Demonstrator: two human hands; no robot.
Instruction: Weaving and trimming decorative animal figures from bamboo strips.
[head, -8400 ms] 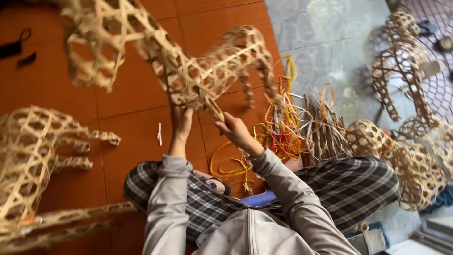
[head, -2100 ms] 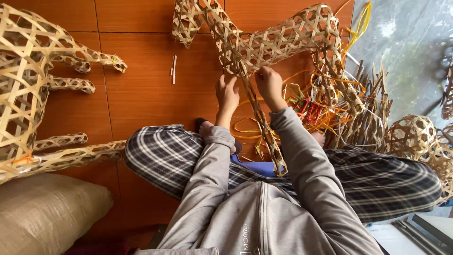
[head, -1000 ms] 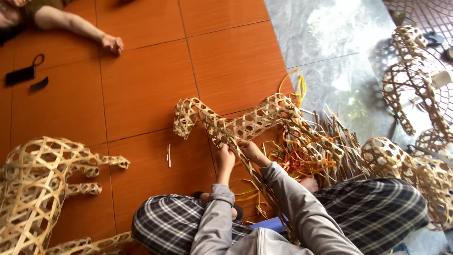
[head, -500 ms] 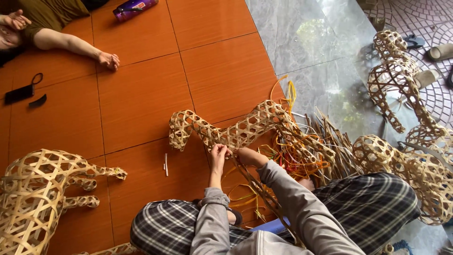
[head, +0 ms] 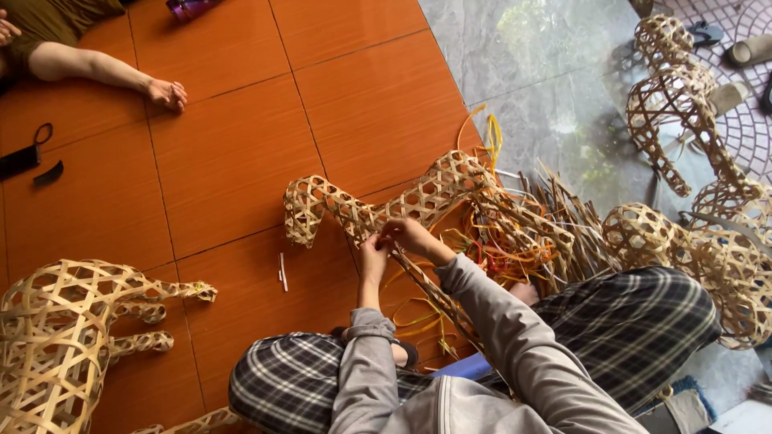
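A woven bamboo animal frame [head: 418,197] lies on the orange tiled floor in front of me, its neck and head curving to the left. My left hand [head: 372,254] grips the underside of its neck. My right hand [head: 408,235] pinches the weave just beside it, fingers closed on the strips. A long thin bamboo strip [head: 438,301] runs down from my hands towards my lap. I sit cross-legged in checked trousers and a grey top.
A finished woven animal frame [head: 60,337] lies at lower left. Loose yellow and orange strips [head: 515,241] pile to the right, with more woven frames [head: 683,112] beyond. Another person's bare foot [head: 165,92] rests at upper left, near a black tool [head: 24,159].
The frame was held up high; now it lies lower on the floor. The view has pulled back, showing more floor and the other person's leg. Both hands stay on the neck weave.
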